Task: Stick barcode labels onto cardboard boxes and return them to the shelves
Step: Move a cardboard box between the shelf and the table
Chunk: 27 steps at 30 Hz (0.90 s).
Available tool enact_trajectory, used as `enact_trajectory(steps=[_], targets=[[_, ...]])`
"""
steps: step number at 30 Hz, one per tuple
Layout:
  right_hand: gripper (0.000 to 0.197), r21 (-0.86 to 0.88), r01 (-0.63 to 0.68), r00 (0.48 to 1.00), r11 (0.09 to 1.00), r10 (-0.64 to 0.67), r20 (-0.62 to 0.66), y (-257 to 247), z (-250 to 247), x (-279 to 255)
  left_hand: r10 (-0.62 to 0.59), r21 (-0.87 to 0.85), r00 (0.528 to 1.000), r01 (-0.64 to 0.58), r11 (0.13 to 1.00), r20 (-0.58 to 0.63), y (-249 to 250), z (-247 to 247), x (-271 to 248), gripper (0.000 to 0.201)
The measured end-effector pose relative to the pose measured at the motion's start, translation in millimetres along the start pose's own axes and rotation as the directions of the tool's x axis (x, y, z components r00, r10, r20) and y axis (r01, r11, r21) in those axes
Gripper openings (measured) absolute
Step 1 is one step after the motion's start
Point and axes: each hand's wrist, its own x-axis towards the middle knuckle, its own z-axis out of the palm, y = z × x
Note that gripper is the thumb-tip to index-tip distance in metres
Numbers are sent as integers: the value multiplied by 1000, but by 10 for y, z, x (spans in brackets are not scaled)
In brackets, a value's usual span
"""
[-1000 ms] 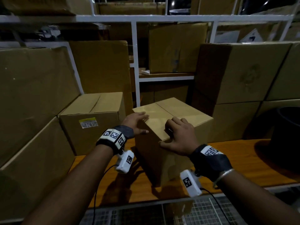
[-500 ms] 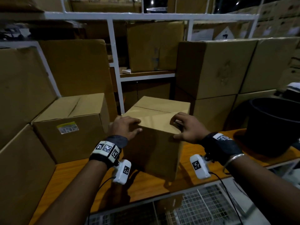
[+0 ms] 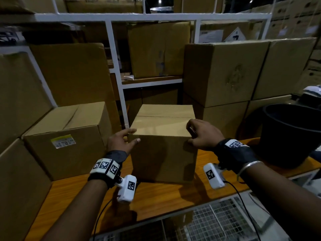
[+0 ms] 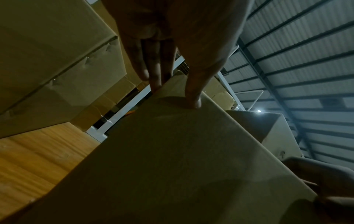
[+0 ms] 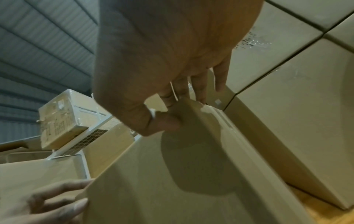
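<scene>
A plain cardboard box [image 3: 163, 153] stands upright on the wooden shelf board [image 3: 165, 199], its front face square to me. My left hand [image 3: 121, 141] is at its top left front corner, thumb on the front face and straight fingers along the left side. The left wrist view shows the left hand [image 4: 172, 94] touching the box [image 4: 172, 151] the same way. My right hand [image 3: 201, 134] grips the top right front corner. In the right wrist view its fingers [image 5: 184, 94] curl over the box [image 5: 172, 181] edge while the thumb presses the front. No label shows on this box.
A box with a yellow label [image 3: 63, 141] sits close on the left. Stacked large boxes [image 3: 225, 72] stand behind on the right, a black bin [image 3: 295, 133] at the far right. A white shelf upright [image 3: 118, 84] rises behind. Wire mesh [image 3: 217, 221] lies below the shelf edge.
The box has turned from corner-on to face-on. Both hands slid from its top to the two top front corners. My view has shifted to the right.
</scene>
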Motion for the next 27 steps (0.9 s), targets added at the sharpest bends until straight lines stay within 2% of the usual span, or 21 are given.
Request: enact_trajectory(steps=[4,11,18,23,27], targets=[[44,-47,0,1000,999,0,-1,163,-27,98,-17,-19,999,17,1000,-38,98,116,-14,41],[62,-157,53,998,986,-59,-35,543,-24,353,-36,69,989,46,997,-142,400,386,-21,41],[49,-273,210,971,939,-233,-55,886,-103,552,-84,80,975,103,992,-203,649,669,-21,38],[52,-261,263,958,929,-283,-45,1068,-96,677,-143,109,962,171,979,-232,695,801,36,36],[41,-274,284,949,919,-311,-57,1127,-106,774,-157,132,967,185,974,-200,676,829,95,34]])
